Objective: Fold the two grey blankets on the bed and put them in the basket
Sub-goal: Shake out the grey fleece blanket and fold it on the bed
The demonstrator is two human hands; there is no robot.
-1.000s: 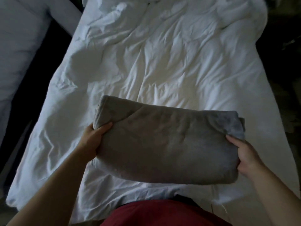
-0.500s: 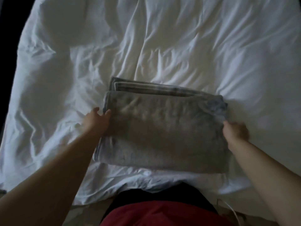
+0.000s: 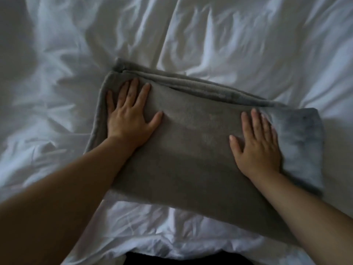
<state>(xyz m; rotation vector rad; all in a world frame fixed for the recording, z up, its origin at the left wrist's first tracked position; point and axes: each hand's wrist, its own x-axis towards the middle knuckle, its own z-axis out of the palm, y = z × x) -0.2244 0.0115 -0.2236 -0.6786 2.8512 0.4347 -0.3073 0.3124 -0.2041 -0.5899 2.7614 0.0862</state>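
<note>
Your left hand [image 3: 129,119] and right hand [image 3: 257,148]: both bare. Forearms [image 3: 63,190] bare down to the lower frame corners. Right-hand nails [image 3: 231,138] short, pale.

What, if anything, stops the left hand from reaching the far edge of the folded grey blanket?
Probably nothing, so yes. The left hand lies flat on the grey blanket, its fingers just short of that edge, with nothing between. The right hand presses the other end, well aside.

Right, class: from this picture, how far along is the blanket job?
Done: the grey blanket lies folded on the bed. In hand: left hand and right hand press it flat. Left: moving it to the basket, not in view. Whether both blankets are stacked here is unclear.
</note>
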